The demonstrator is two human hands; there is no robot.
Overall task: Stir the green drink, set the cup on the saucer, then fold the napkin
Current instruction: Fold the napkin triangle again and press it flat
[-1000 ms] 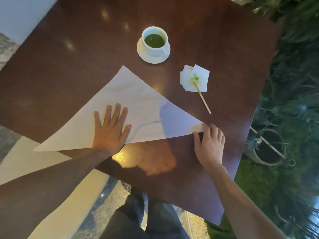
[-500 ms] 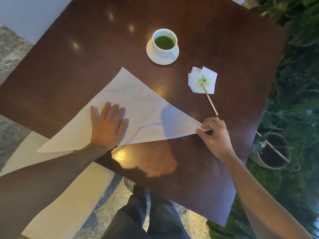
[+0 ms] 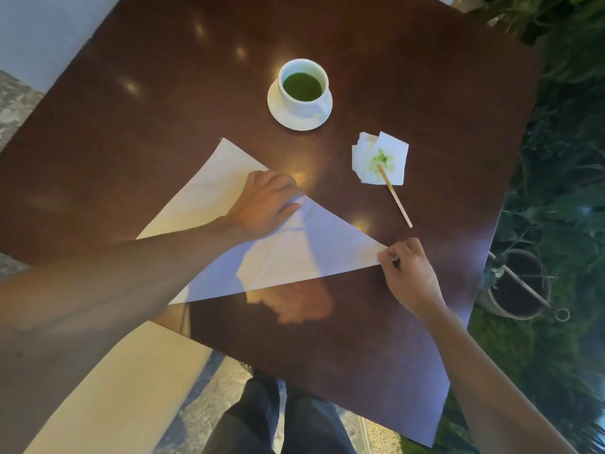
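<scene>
Napkin point(image 3: 294, 253) lying as a large triangle on the near half of the table point(image 3: 131, 126), one fold already in. Right hand point(image 3: 409, 273) pinching the right-hand corner. Left hand point(image 3: 265, 204) pressing palm-down on the upper sloping edge, fingers curled, grasping nothing. Cup point(image 3: 302, 85) of green drink sitting on its saucer point(image 3: 299, 121), well apart at the far side. Stir stick point(image 3: 394, 196) resting with its tip on a green-stained tissue point(image 3: 381, 158). Stirring and cup placement look done; further folding is what's remaining.
</scene>
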